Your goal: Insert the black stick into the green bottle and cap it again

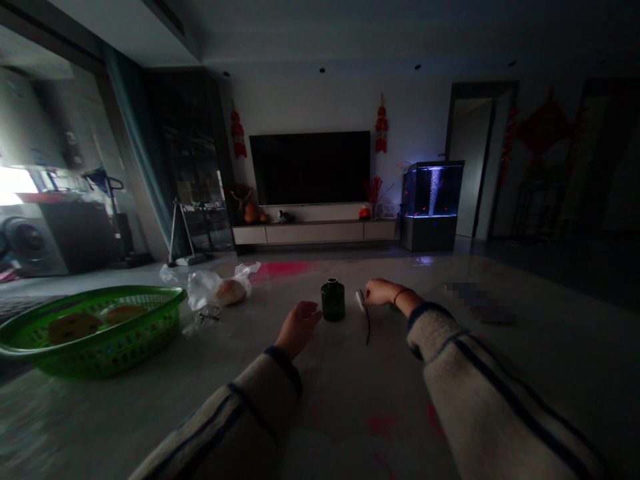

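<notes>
Both sleeved arms reach forward, left grip (299, 327) loosely curled, right grip (383, 292) pinched closed.

Your small dark green jar (333, 301), upright, narrow-necked, centre of frame on the pale surface (350, 400), just right of it a small white piece (359, 299) at the fingertips of your right hand (383, 292), thin black cord (367, 325) trailing down-frame.

Left hand (299, 327) beside dark jar (333, 300); right hand (381, 292) pinching small white item (359, 299).
</notes>
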Demonstrator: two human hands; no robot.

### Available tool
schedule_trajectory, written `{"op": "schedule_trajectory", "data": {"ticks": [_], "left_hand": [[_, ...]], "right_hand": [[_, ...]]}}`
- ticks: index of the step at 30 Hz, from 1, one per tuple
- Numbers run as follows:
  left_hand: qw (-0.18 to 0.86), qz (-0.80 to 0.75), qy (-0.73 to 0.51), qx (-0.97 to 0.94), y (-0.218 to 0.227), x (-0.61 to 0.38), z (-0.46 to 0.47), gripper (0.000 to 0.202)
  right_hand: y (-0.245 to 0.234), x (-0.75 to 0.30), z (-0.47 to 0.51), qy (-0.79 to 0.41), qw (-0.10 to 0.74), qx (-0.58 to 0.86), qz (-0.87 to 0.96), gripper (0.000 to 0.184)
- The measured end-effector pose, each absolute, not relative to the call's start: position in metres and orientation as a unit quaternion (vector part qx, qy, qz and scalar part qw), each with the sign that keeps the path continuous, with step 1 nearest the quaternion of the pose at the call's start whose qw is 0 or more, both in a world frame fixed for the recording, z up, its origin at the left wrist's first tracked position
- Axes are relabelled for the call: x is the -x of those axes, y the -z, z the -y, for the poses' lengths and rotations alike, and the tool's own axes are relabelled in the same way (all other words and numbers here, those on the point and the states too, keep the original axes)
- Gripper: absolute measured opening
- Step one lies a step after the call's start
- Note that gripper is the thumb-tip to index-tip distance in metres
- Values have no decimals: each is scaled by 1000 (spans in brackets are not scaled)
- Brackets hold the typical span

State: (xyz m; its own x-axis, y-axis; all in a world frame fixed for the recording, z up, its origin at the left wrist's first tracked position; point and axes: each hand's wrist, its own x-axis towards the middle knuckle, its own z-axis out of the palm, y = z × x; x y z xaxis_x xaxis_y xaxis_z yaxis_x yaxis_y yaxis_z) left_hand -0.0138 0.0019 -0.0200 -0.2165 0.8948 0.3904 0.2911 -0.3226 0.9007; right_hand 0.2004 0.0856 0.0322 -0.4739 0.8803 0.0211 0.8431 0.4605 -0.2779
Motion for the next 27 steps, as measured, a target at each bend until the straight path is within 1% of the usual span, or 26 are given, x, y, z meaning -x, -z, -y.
{"op": "schedule_trajectory", "data": {"ticks": [5,10,15,20,24,27], "left_hand": [[272,-527,-575,-564,20,14,-2,21],[248,-554,-554,-570,15,11,2,19],[235,-576,-526,-580,9,8,5,15],[256,-569,-528,-576,7,8,6,15],[285,-534,-550,-576,12,10,2,16],[290,-514,-562,-579,19,13,-4,15]], "right_hand": [[-25,-195,-85,-83,59,525,845,29],[-20,-187,-79,-68,36,532,843,30],[-22,-183,-73,-45,37,557,828,34],[-33,-186,-70,-30,75,570,818,33],[-49,-196,-72,-24,137,572,808,33],[-56,-202,-76,-24,182,565,804,29]]}}
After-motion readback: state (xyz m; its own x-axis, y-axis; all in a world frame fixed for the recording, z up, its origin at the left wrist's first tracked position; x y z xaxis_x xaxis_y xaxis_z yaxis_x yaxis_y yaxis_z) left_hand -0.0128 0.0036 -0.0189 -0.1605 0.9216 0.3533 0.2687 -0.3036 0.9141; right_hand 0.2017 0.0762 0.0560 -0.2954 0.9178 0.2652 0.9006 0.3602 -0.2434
